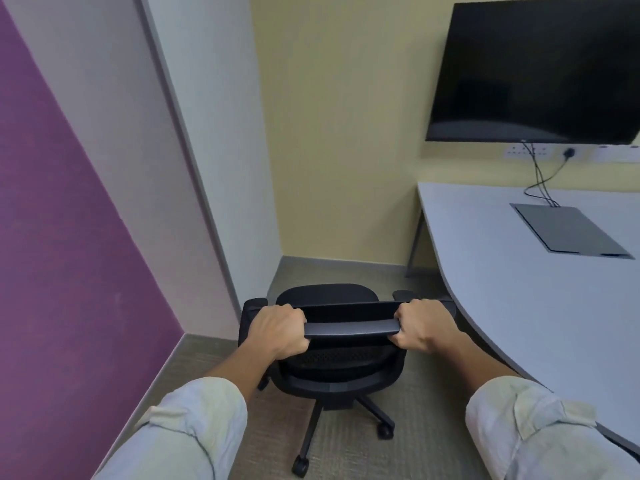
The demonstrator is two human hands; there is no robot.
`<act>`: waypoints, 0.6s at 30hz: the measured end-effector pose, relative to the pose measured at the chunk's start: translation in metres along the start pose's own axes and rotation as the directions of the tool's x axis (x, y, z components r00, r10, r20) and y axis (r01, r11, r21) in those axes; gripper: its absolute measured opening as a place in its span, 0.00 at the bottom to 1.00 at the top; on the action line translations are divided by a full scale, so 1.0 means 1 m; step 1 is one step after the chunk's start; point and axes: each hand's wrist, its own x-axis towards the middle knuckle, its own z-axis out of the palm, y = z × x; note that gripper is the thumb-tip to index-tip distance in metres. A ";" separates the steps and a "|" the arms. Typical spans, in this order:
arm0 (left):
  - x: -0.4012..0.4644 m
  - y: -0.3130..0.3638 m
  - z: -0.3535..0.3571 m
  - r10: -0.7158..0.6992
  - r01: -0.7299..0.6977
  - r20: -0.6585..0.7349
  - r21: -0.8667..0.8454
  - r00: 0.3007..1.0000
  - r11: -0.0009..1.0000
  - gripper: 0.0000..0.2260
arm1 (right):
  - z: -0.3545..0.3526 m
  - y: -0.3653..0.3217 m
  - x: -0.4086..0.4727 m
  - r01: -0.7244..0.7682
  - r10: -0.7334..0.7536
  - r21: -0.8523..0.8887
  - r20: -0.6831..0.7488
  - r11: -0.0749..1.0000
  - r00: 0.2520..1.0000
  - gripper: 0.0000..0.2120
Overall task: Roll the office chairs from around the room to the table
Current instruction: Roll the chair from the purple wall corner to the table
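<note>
Chair: black office chair (pixel 332 372), mesh back, seen from behind and above; stands on the carpet floor (pixel 408 445) in the gap between the purple wall and the desk's curved left edge.
Chair top rail: dark bar (pixel 351 329) along the top of the backrest, gripped at both ends.
Left hand: left hand (pixel 278 332) clenched around the left end of the top rail, knuckles up, fingers wrapped over the front.
Right hand: right hand (pixel 424 325) clenched around the right end of the top rail, same grip.
Sleeves: pale rolled-up sleeves (pixel 194 424) on both forearms, bottom of view.
Chair base: star base with castors; two castors visible, one near front (pixel 300 466), one to the right (pixel 385 430), both on the carpet.
Armrests: left armrest (pixel 254 304) beside the left hand; right armrest (pixel 403 294) close to the desk edge, contact cannot be told.
Desk: pale grey desk (pixel 519 289), rounded near-left edge, one leg (pixel 415 240) at its far-left corner.
Desk panel: grey cable flap (pixel 568 232) set in the top near the desk's far edge, cables (pixel 540 181) rising from it to the wall sockets.
Monitor: large black screen (pixel 533 67), off, on the yellow wall above the desk's far edge.
Walls: purple wall (pixel 62 220) left, white pillar (pixel 207 133) middle, yellow wall (pixel 346 133) behind the chair.
</note>
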 end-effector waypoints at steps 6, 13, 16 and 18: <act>0.042 -0.030 -0.002 0.121 -0.121 -0.005 0.017 0.993 0.993 0.06 | -0.003 -0.011 0.017 -0.134 0.134 0.010 0.015 0.991 0.991 0.15; 0.105 -0.046 0.002 0.201 -0.201 -0.016 -0.006 0.979 0.980 0.06 | -0.003 0.004 0.056 -0.224 0.225 -0.033 0.025 0.974 0.974 0.14; 0.135 -0.050 -0.001 0.232 -0.232 0.005 -0.005 0.973 0.973 0.05 | -0.005 0.014 0.073 -0.266 0.267 -0.037 0.039 0.963 0.963 0.14; 0.157 -0.053 -0.005 0.259 -0.259 0.010 0.002 0.966 0.966 0.05 | -0.009 0.020 0.087 -0.284 0.285 -0.022 0.060 0.958 0.957 0.14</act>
